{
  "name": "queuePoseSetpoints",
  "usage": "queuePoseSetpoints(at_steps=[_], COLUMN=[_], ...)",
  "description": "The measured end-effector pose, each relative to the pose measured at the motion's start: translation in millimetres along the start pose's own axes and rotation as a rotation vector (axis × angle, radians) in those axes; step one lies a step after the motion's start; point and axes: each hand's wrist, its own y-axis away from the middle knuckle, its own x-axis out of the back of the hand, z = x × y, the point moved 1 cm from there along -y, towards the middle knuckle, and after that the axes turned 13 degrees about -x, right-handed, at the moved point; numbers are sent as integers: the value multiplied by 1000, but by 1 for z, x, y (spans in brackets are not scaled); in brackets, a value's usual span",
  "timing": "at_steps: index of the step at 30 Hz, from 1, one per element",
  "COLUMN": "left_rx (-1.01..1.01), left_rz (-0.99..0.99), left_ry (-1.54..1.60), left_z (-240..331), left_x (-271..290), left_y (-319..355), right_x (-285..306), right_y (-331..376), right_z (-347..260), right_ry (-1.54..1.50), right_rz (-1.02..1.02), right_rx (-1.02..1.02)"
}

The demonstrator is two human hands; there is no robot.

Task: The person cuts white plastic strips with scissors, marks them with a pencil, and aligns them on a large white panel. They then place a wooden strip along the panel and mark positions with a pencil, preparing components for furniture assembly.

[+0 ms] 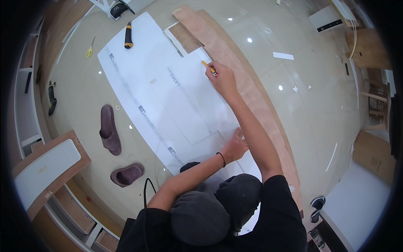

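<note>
A large white sheet (126,67) lies on the floor in front of me, with faint printing and a thinner rectangular outline on it. Near its far right edge, my right hand (221,80) is closed around a slim yellow pencil (204,63) with a dark and red back end, held like a pen. The pencil's front end points up and left, close to the sheet. My left hand (235,147) rests nearer to my knees, fingers stretched out and pressing on the sheet by its right edge. A yellow and black utility knife (128,37) lies at the sheet's far end.
Long reddish wood boards (235,63) run beneath and beside the sheet's right edge. Yellow scissors (90,49), a drill-like tool (52,101) and brown slippers (110,132) lie left. White scraps (283,56) dot the floor at right. A framed panel (48,172) stands lower left.
</note>
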Motion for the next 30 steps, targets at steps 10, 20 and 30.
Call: queuePoseSetpoints(at_steps=[10, 20, 30], left_rx=[15, -41, 3], left_rz=[101, -86, 110], left_ry=[4, 4, 13], left_z=[1, 0, 1], left_x=[8, 4, 6], left_y=[1, 0, 2], right_x=[39, -8, 37], right_y=[63, -17, 48], right_z=[22, -11, 13], right_ry=[18, 11, 46], right_rz=[-36, -11, -69], right_rx=[-29, -2, -107])
